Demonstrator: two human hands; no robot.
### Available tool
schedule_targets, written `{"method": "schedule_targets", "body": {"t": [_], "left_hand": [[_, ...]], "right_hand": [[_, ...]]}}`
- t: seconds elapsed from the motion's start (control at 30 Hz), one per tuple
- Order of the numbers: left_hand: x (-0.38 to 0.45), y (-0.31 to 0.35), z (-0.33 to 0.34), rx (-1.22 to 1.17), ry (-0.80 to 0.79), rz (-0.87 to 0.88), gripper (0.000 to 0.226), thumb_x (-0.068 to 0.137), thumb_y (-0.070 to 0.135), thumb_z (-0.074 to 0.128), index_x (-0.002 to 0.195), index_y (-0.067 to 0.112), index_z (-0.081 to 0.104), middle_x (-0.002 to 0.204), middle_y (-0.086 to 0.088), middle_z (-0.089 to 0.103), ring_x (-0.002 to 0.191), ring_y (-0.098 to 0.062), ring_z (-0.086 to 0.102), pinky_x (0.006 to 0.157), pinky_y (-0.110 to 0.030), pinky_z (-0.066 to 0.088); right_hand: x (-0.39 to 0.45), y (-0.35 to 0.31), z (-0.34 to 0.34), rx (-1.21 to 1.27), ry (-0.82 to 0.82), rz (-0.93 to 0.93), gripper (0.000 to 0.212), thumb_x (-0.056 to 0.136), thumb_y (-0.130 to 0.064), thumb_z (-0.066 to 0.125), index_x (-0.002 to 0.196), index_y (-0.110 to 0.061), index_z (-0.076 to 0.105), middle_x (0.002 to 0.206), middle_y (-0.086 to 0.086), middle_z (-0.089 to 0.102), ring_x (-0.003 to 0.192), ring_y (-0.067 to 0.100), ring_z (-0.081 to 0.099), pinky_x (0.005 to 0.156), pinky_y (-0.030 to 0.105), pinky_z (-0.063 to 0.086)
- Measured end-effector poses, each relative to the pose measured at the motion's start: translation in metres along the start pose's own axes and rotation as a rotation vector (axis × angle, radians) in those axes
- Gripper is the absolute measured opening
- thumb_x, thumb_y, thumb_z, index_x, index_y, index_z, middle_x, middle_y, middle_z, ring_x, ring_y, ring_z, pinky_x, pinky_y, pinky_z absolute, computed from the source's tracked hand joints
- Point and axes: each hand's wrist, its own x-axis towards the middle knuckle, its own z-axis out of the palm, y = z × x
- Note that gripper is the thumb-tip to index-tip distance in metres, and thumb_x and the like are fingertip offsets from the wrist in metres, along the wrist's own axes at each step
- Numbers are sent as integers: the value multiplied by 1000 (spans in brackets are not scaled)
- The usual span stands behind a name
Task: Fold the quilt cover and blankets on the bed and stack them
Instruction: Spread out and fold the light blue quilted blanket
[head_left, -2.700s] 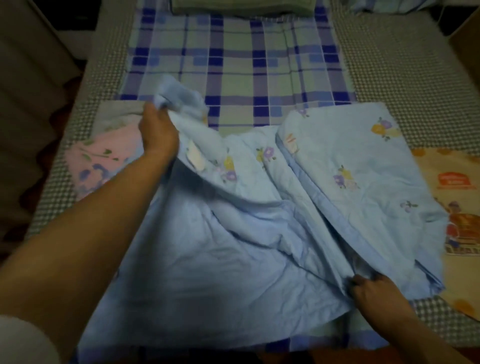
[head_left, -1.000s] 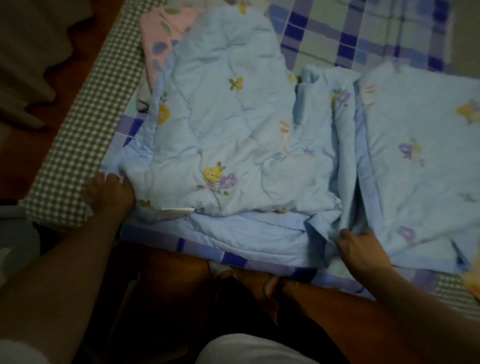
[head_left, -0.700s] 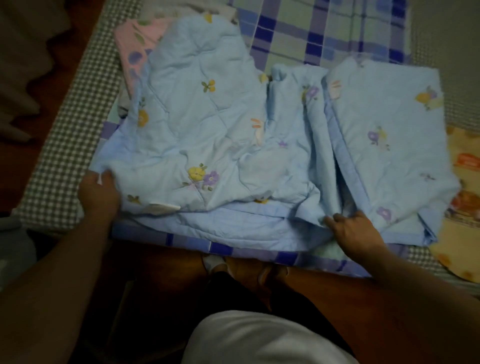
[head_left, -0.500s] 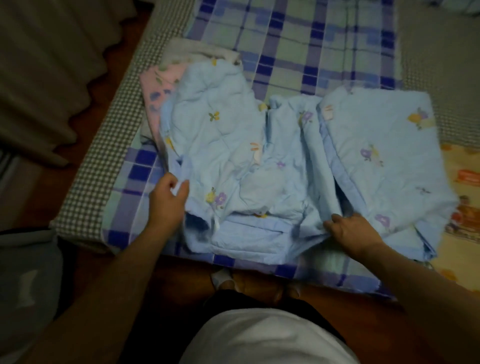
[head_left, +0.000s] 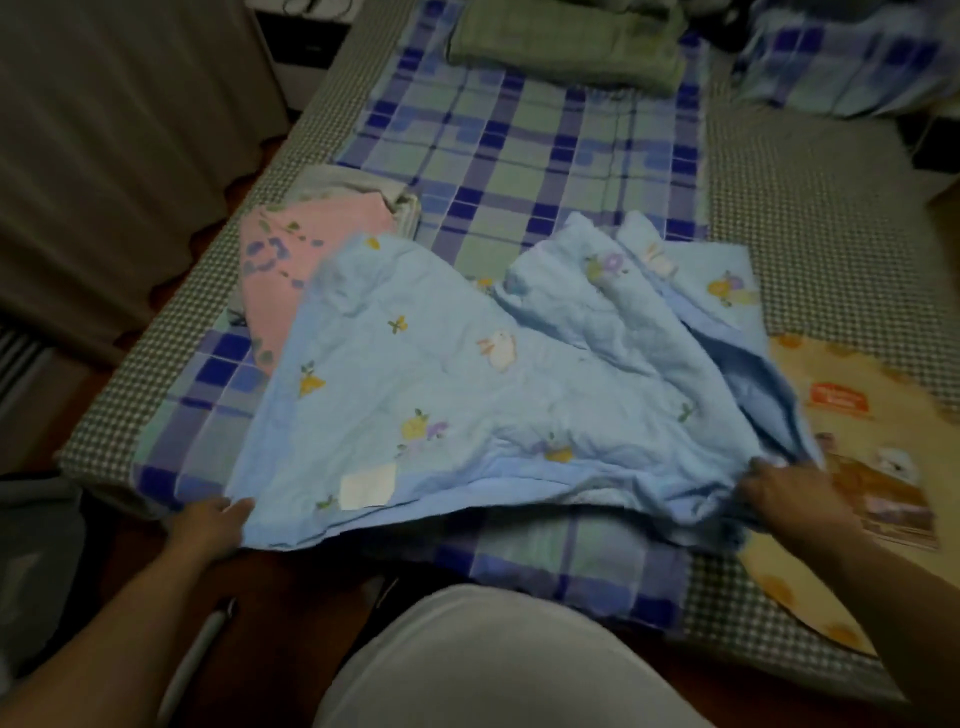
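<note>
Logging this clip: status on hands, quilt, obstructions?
Left hand and right hand each grip a near corner of the light blue quilt. Quilt half folded, rumpled. Pink blanket partly under its far left edge.

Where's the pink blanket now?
Head view, left side: the pink blanket lies partly under the blue quilt, atop a white folded cloth.

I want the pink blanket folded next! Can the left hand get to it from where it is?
Probably yes. The left hand holds the near corner of the light blue quilt, and the pink blanket lies beyond it on the same side, part tucked under the quilt. Nothing blocks its bare part, but the hand must let go first.
</note>
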Motion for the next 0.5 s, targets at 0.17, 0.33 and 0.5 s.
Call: {"method": "schedule_targets", "body": {"t": [0.17, 0.33, 0.5], "left_hand": [[-43, 5, 43, -310, 30, 2, 64, 93, 56, 54, 121, -1, 65, 127, -23, 62, 111, -36, 61, 102, -49, 47], [-55, 27, 27, -292, 165, -169, 57, 103, 45, 38, 133, 0, 56, 134, -26, 56, 124, -42, 54, 102, -45, 44], [-26, 17, -7, -339, 316, -298, 72, 98, 49, 48, 143, -7, 41, 145, -28, 45, 130, -42, 48, 106, -45, 41]], "right_hand": [[-5, -49, -4, -40, 298, -476, 23, 79, -27, 45, 80, -21, 68, 79, 2, 63, 46, 29, 55, 49, 34, 41], [-2, 2, 11, -139, 38, -240, 21, 60, -22, 84, 61, -30, 64, 63, -2, 65, 46, 21, 61, 55, 33, 51], [-3, 10, -10, -243, -147, 5, 10, 88, -30, 64, 82, -30, 72, 90, -8, 71, 85, 13, 69, 65, 27, 42]]}}
